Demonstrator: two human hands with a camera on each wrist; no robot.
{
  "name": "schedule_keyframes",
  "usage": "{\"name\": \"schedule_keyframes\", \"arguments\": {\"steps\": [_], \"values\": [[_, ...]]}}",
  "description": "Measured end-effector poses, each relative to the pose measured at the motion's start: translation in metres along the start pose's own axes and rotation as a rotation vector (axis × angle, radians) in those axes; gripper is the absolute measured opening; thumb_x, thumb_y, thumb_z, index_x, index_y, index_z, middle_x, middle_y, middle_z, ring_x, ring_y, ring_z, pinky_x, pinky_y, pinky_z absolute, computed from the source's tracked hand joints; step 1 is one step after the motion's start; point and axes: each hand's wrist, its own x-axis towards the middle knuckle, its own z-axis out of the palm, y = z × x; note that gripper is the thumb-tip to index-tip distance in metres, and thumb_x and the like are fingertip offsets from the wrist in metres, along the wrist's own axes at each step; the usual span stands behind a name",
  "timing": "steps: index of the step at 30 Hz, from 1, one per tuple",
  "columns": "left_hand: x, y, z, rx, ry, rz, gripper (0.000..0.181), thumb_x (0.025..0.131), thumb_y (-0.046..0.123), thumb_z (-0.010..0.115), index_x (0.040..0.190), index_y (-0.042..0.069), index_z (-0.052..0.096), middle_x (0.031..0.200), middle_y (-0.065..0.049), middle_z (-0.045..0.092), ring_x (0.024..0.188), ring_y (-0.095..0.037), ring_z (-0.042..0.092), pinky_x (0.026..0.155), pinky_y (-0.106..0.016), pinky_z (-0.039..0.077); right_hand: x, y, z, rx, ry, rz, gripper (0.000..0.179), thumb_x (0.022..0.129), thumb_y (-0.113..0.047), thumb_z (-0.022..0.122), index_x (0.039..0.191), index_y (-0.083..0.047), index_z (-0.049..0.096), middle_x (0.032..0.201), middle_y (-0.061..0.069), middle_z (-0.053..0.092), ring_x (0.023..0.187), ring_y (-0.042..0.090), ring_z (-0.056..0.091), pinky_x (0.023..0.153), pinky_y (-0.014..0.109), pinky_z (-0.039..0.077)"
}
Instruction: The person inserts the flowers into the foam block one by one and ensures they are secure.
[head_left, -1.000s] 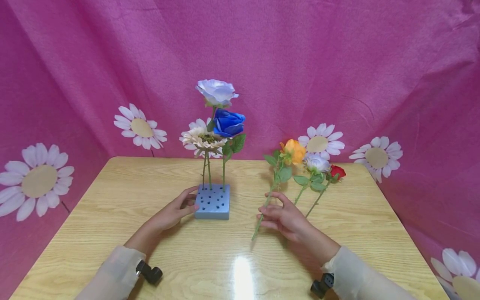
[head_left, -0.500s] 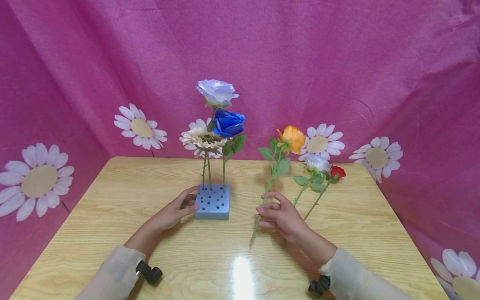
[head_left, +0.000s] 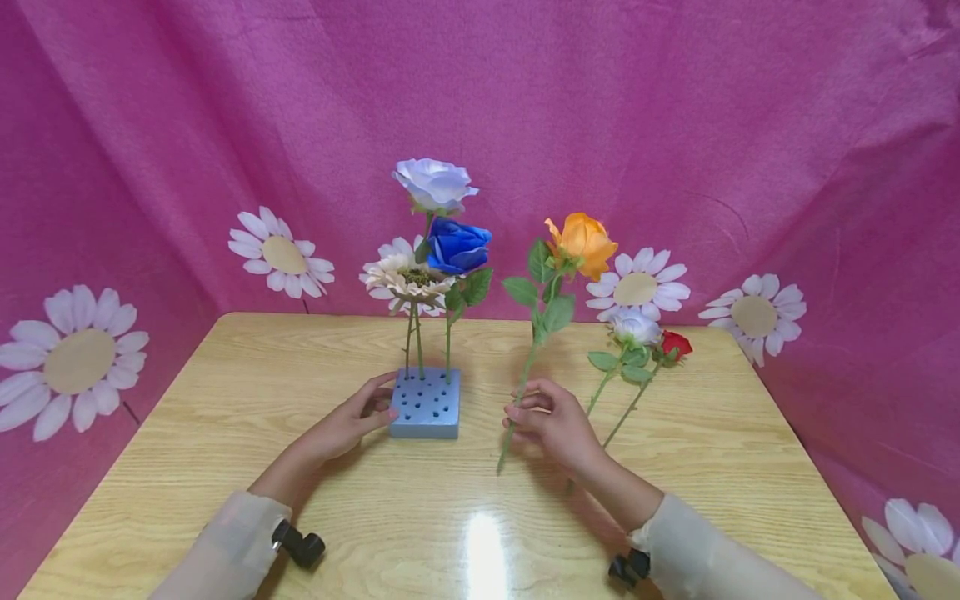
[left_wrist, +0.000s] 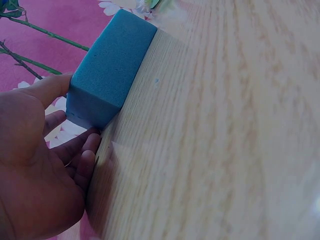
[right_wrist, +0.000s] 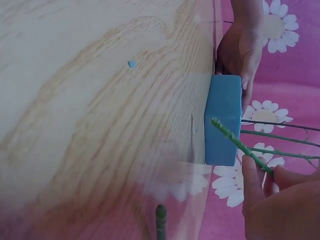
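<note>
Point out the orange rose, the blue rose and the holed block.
Orange rose [head_left: 582, 244]: head view, on the petals of its bloom.
Blue rose [head_left: 457, 247]: head view, on its petals.
Holed block [head_left: 426, 399]: head view, on its top face.

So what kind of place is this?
Probably an indoor craft or filming corner: there's a wooden table, a pink daisy-print cloth hung behind and beside it, and a blue block holding upright flowers.

Your orange rose [head_left: 583, 243] right of centre, pale-blue block [head_left: 425, 410] left of centre, above it a deep-blue rose [head_left: 457, 247], pale-lilac rose [head_left: 433, 184] and cream flower [head_left: 407, 281], red rose [head_left: 676, 345] at right, tan wood-grained surface [head_left: 397, 517], magenta backdrop [head_left: 600, 100] with white daisies [head_left: 281, 254]
</note>
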Motion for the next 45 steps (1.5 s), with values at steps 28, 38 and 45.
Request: {"name": "schedule_keyframes", "arguments": {"steps": [28,38,45], "values": [[0.000,-0.002,0.000,-0.004,-0.004,0.015,0.067,0.107,0.023,0.058,0.163,0.011,0.023,0.154,-0.029,0.041,0.131,-0.038,0.050,0.107,-0.049,0.039,0.001,-0.031,0.044,-0.163,0.011,-0.201,0.007,0.094,0.003,0.071,0.099,0.004,0.067,0.099,0.022,0.071,0.094,0.029,0.073,0.081,0.039,0.061],[-0.001,-0.001,0.000,0.004,-0.003,0.012,0.067,0.107,0.023,0.058,0.163,0.011,0.023,0.154,-0.029,0.042,0.131,-0.039,0.050,0.106,-0.049,0.041,0.008,-0.042,0.065,-0.213,-0.020,-0.253,0.007,0.092,0.004,0.073,0.095,0.002,0.068,0.094,0.016,0.073,0.091,0.030,0.073,0.082,0.046,0.060],[0.000,0.000,0.000,0.012,0.004,0.002,0.067,0.107,0.024,0.058,0.163,0.012,0.023,0.153,-0.030,0.042,0.130,-0.038,0.050,0.105,-0.048,0.041,0.017,-0.047,0.077,-0.223,-0.029,-0.270,0.009,0.091,0.003,0.074,0.094,0.004,0.066,0.093,0.017,0.074,0.084,0.017,0.071,0.081,0.044,0.061]]}}
